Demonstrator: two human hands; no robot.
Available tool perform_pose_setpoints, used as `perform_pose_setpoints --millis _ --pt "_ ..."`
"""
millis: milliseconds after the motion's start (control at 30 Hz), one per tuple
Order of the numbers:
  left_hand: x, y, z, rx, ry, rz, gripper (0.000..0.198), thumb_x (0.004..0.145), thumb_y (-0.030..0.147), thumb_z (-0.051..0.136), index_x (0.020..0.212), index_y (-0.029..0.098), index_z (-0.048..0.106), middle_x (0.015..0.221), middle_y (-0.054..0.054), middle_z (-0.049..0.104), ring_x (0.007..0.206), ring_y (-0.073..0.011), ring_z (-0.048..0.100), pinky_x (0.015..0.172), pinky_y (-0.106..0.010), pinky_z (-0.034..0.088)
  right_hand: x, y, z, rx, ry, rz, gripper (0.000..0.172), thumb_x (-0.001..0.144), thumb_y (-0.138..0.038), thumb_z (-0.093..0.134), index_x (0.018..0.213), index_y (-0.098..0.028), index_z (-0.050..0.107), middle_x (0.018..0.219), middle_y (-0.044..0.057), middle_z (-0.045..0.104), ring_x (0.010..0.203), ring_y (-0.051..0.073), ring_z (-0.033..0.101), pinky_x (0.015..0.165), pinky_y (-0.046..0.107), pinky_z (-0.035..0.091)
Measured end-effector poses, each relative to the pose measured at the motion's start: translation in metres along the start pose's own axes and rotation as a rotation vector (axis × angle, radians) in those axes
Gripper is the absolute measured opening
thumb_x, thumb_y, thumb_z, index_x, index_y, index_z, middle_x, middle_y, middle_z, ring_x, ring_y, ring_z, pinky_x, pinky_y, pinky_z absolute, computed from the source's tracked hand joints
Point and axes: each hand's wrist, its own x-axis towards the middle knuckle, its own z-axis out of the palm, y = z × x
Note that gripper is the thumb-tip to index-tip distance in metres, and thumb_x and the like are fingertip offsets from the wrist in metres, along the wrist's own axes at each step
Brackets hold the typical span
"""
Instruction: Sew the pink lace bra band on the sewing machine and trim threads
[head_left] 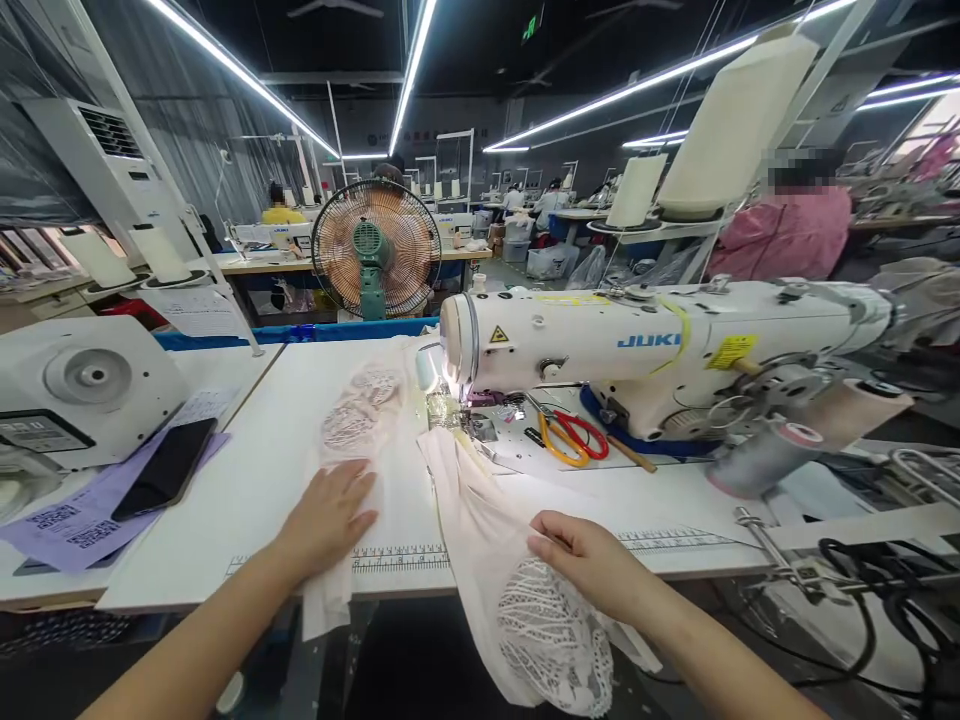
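A pale pink garment piece with lace panels point(551, 630) runs from beneath the needle area of a white sewing machine point(570, 335) down over the table's front edge. My right hand point(585, 560) pinches this fabric just above the lace, thumb against bent fingers. To the left, my left hand point(330, 515) lies flat with fingers spread on another stretch of the pale fabric, below its lace part point(364, 410). The machine's lamp lights the presser foot, where details are washed out by glare.
Scissors with red and orange handles point(574, 438) lie on the machine bed. Thread cones point(765, 460) stand at right. A phone point(165, 468) rests on purple paper point(64, 520) at left. Behind the table is a large fan point(376, 250); a person in pink point(787, 230) sits farther right.
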Motion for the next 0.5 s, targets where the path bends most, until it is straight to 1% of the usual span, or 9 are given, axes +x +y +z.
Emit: perform_pose_setpoints --millis 67,133,200,267,333,400,433,467,500 --pt "-0.020 -0.022 -0.012 0.153 0.005 -0.058 0.049 0.087 0.037 0.038 0.127 0.011 0.051 0.138 -0.019 0.043 0.127 -0.0355 0.036 0.104 -0.058 0.023 0.002 0.000 0.002 -0.062 0.029 -0.031 0.021 0.084 -0.031 0.045 0.065 -0.021 0.046 0.075 0.000 0.045 0.065 0.017 0.045 0.060 0.030 0.035" --pt "-0.037 -0.035 -0.025 0.318 -0.019 -0.118 0.049 0.088 0.038 0.037 0.127 0.011 0.051 0.135 -0.018 0.047 0.124 -0.0330 0.043 0.100 -0.051 0.034 0.004 -0.001 0.006 -0.102 0.061 -0.071 0.018 0.083 -0.028 0.045 0.067 -0.020 0.050 0.089 0.004 0.049 0.073 0.019 0.050 0.063 0.032 0.039" --pt "-0.049 -0.036 -0.037 0.456 -0.075 -0.205 0.045 0.087 0.036 0.039 0.118 0.010 0.058 0.128 -0.019 0.053 0.114 -0.0333 0.052 0.093 -0.049 0.042 0.004 -0.001 0.009 -0.128 0.093 -0.118 0.016 0.083 -0.025 0.045 0.071 -0.020 0.054 0.100 0.007 0.049 0.088 0.023 0.052 0.072 0.036 0.042" --pt "-0.050 -0.023 -0.047 0.537 -0.078 -0.229 0.038 0.086 0.033 0.040 0.103 0.011 0.066 0.119 -0.018 0.060 0.105 -0.0340 0.058 0.091 -0.052 0.043 0.002 -0.001 0.011 -0.152 0.123 -0.164 0.015 0.083 -0.023 0.046 0.074 -0.020 0.058 0.106 0.009 0.049 0.101 0.026 0.049 0.082 0.041 0.041" --pt "-0.041 0.002 -0.052 0.504 0.013 -0.111 0.034 0.087 0.031 0.040 0.097 0.014 0.067 0.113 -0.015 0.064 0.103 -0.0323 0.060 0.094 -0.053 0.042 -0.001 -0.001 0.013 -0.206 0.172 -0.263 0.016 0.085 -0.021 0.045 0.079 -0.019 0.060 0.107 0.010 0.051 0.104 0.026 0.048 0.084 0.042 0.041" --pt "-0.024 0.037 -0.051 0.325 0.099 0.104 0.035 0.090 0.030 0.038 0.111 0.016 0.062 0.118 -0.013 0.062 0.107 -0.0269 0.059 0.091 -0.043 0.047 -0.008 -0.005 0.015 -0.302 0.233 -0.447 0.017 0.088 -0.018 0.044 0.087 -0.019 0.061 0.103 0.010 0.056 0.098 0.024 0.052 0.081 0.041 0.044" --pt "-0.014 0.055 -0.048 0.223 0.078 0.255 0.037 0.090 0.029 0.039 0.123 0.018 0.054 0.129 -0.011 0.055 0.115 -0.0245 0.054 0.094 -0.039 0.047 -0.012 -0.008 0.015 -0.356 0.266 -0.553 0.017 0.088 -0.016 0.044 0.091 -0.019 0.061 0.100 0.010 0.059 0.096 0.023 0.053 0.080 0.040 0.046" --pt "-0.004 0.072 -0.044 0.140 0.003 0.399 0.042 0.089 0.028 0.044 0.130 0.019 0.046 0.138 -0.010 0.047 0.123 -0.0232 0.047 0.100 -0.039 0.042 -0.016 -0.012 0.014 -0.403 0.293 -0.652 0.017 0.088 -0.014 0.045 0.093 -0.019 0.061 0.099 0.009 0.062 0.096 0.022 0.055 0.080 0.039 0.047" --pt "0.005 0.088 -0.039 0.087 -0.074 0.530 0.047 0.087 0.030 0.051 0.132 0.019 0.044 0.138 -0.010 0.046 0.126 -0.0241 0.043 0.105 -0.043 0.035 -0.022 -0.018 0.013 -0.437 0.303 -0.727 0.018 0.088 -0.012 0.045 0.095 -0.019 0.060 0.099 0.008 0.064 0.097 0.022 0.056 0.081 0.039 0.047"
